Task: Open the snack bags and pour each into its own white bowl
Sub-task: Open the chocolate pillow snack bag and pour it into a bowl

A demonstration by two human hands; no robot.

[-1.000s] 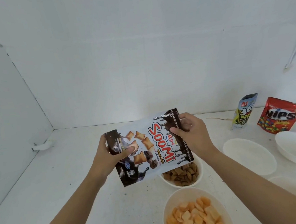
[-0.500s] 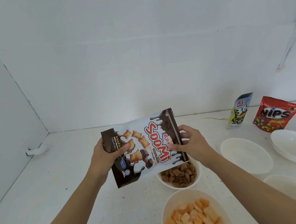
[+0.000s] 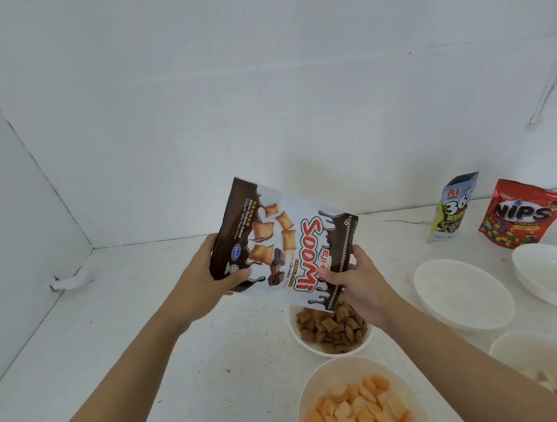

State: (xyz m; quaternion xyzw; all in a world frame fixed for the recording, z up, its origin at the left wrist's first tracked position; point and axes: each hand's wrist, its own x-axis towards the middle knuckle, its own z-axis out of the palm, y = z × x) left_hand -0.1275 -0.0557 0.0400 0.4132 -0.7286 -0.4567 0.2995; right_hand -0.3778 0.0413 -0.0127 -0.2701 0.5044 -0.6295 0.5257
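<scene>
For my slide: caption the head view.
Left hand and right hand hold the Soomi bag tilted over a bowl of brown snacks.

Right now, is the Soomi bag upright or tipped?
Tipped: the Soomi bag slants, lower end over the brown-snack bowl, left hand and right hand gripping it.

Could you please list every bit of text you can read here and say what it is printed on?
"Soomi": the brown-and-white bag.
"NIPS": the red bag.
"A1" and "36": the silvery pouch, number partly hidden.
Smaller print on all three is too blurred to read.
</scene>
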